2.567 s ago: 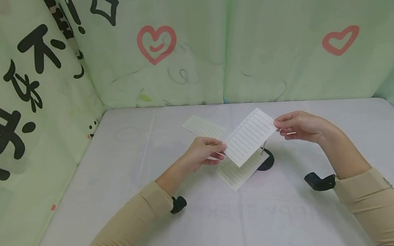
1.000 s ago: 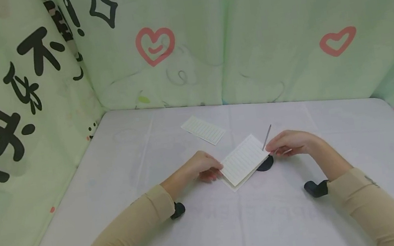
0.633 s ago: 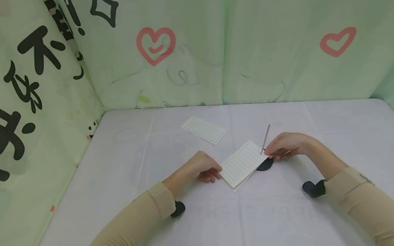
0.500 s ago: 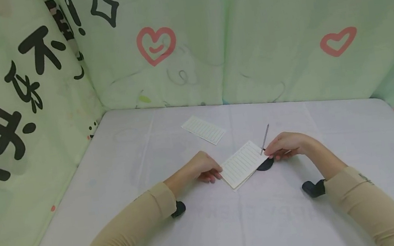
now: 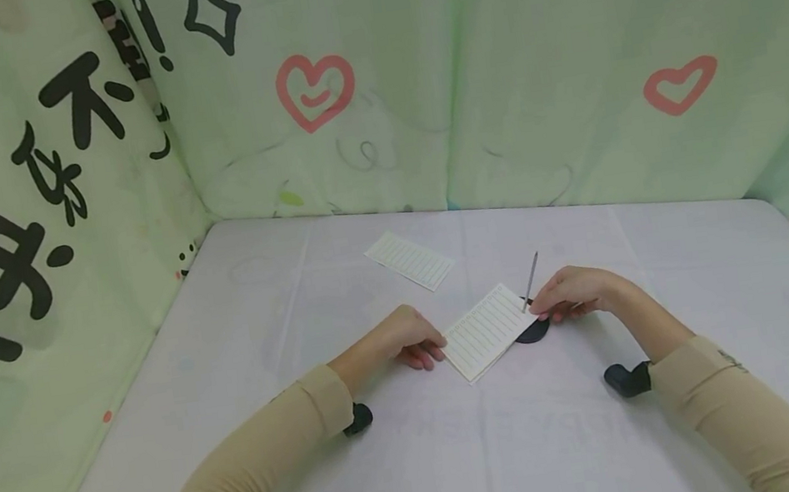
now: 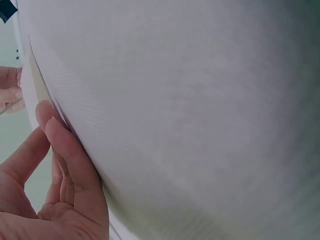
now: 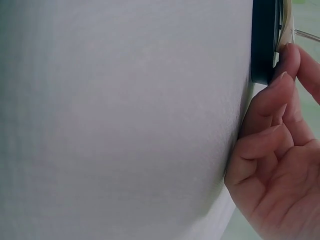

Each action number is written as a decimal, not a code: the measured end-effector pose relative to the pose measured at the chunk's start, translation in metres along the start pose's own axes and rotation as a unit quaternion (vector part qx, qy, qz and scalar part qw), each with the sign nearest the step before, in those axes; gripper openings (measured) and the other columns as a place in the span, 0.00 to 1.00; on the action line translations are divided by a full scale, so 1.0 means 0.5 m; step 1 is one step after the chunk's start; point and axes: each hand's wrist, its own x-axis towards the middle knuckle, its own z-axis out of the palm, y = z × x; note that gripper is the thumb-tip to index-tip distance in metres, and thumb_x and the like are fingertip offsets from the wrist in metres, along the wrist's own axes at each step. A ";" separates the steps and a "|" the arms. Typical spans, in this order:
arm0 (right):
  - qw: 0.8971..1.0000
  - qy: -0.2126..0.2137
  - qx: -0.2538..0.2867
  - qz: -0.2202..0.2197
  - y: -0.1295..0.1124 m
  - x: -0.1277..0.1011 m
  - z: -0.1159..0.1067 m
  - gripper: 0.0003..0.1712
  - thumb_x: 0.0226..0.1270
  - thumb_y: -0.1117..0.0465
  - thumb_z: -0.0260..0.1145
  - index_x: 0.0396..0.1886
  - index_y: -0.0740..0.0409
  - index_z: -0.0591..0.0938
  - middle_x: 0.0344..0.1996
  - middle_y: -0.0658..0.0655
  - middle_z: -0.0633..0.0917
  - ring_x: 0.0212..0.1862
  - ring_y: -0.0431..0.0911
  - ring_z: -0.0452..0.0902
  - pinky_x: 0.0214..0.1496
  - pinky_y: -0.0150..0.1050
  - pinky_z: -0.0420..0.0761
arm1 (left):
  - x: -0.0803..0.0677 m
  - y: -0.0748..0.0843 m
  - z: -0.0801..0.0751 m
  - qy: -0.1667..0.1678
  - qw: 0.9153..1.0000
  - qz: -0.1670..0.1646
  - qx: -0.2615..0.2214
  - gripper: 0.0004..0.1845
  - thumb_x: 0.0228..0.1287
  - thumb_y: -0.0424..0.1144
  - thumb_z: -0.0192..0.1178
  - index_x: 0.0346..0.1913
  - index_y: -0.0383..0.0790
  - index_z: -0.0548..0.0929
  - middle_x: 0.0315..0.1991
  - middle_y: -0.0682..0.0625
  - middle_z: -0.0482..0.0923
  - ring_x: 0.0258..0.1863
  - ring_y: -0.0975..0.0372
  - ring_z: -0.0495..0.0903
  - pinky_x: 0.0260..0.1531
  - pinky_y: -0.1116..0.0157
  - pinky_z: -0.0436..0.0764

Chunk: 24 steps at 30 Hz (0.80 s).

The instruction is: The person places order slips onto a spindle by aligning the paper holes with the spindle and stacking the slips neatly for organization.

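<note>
Beside spike [image 5: 530, 276] — curled fingers [image 5: 544, 311] pinch card [image 5: 486, 331].

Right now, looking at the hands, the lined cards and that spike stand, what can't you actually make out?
- Lined cards: the print is too small to read in the head view.
- Black base: mostly hidden under the cards and the right hand.
- Left hand: its fingertips are tucked under; the left wrist view shows mostly blurred table.
</note>
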 end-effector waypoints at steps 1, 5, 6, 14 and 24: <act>1.000 0.000 0.000 0.000 0.001 0.000 0.000 0.10 0.56 0.55 0.66 0.27 0.58 0.83 0.18 0.48 0.79 0.25 0.41 0.71 0.27 0.32 0.68 | 0.001 0.000 0.000 -0.001 1.000 -0.001 0.000 0.05 0.56 0.33 0.61 0.29 0.33 0.81 0.19 0.47 0.81 0.10 0.64 0.74 0.10 0.74 0.73; 1.000 0.004 0.001 0.005 0.005 0.003 0.001 0.10 0.55 0.55 0.66 0.28 0.58 0.83 0.18 0.47 0.79 0.25 0.41 0.72 0.28 0.32 0.68 | -0.004 -0.001 -0.001 -0.008 1.000 0.014 0.001 0.05 0.56 0.32 0.60 0.28 0.33 0.81 0.17 0.48 0.79 0.10 0.64 0.73 0.10 0.74 0.72; 1.000 0.004 0.002 0.005 0.005 0.003 0.001 0.10 0.55 0.55 0.66 0.28 0.58 0.83 0.18 0.47 0.79 0.25 0.41 0.72 0.28 0.32 0.68 | -0.007 -0.001 -0.001 -0.009 1.000 0.022 0.004 0.05 0.56 0.32 0.60 0.27 0.33 0.80 0.16 0.48 0.78 0.10 0.64 0.73 0.10 0.73 0.72; 1.000 0.003 0.010 0.004 0.005 0.001 0.002 0.11 0.55 0.55 0.67 0.30 0.59 0.83 0.19 0.47 0.80 0.26 0.41 0.72 0.29 0.33 0.69 | -0.001 0.008 -0.039 0.093 0.971 0.147 0.162 0.07 0.59 0.38 0.60 0.31 0.36 0.81 0.18 0.50 0.76 0.15 0.64 0.72 0.14 0.73 0.70; 1.000 0.008 0.003 0.004 0.002 -0.001 0.001 0.12 0.55 0.54 0.67 0.30 0.59 0.83 0.19 0.47 0.80 0.26 0.41 0.72 0.29 0.33 0.69 | 0.072 0.011 -0.131 0.232 0.867 0.200 0.392 0.19 0.65 0.45 0.53 0.53 0.37 0.73 0.47 0.45 0.76 0.46 0.54 0.74 0.45 0.59 0.74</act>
